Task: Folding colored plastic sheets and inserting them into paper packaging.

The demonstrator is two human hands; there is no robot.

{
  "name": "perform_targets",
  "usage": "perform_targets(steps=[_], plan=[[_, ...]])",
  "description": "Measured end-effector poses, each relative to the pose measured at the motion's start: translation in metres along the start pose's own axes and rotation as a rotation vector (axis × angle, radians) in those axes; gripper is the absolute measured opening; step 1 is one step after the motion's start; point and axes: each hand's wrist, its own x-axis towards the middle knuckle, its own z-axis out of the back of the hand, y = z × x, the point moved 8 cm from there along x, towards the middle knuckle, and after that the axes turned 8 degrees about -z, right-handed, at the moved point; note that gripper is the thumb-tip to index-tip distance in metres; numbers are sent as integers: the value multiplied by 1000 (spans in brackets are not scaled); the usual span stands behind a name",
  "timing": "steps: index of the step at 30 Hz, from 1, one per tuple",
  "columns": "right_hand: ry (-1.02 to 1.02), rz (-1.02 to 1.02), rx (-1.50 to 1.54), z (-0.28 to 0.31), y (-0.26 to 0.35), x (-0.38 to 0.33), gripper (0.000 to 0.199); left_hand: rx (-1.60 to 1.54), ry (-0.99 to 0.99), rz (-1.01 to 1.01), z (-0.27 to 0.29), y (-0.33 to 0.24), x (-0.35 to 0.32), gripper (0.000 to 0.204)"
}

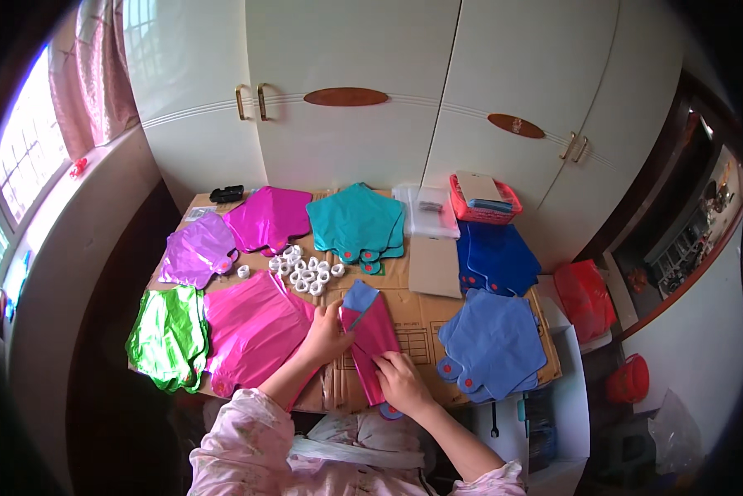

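Observation:
My left hand (pixel 328 332) presses on the upper left edge of a folded stack of flat foil balloons (pixel 371 335), magenta with a light blue one on top. My right hand (pixel 400 382) pinches the lower part of the same stack near its blue tail. The stack lies on a cardboard-covered table (pixel 421 310) in front of me. A pile of pink foil balloons (pixel 251 331) lies just left of my left hand. A cluster of small white ribbon rolls (pixel 303 271) sits beyond the stack.
Piles of flat foil balloons ring the table: green (pixel 169 335), purple (pixel 196 252), magenta (pixel 268 217), teal (pixel 356 221), dark blue (pixel 495 256), light blue (pixel 494 341). A pink basket (pixel 484 200) and clear bags (pixel 427 211) stand at the back. White wardrobe doors (pixel 363 91) rise behind.

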Motion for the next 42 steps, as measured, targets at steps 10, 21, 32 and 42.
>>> perform_targets(steps=[10, 21, 32, 42], plan=[[66, 61, -127, -4, 3, -3, 24, -38, 152, 247, -6, -11, 0, 62], [103, 136, -108, -7, 0, 8, 23, 323, 270, 138, -14, -1, 3, 39], [-5, 63, -46, -6, -12, 17, 13, 356, 218, 86, -15, -3, -1, 36], [-48, 162, -150, 1, 8, 23, 19, 363, 213, 82, -13, -7, -1, 35]])
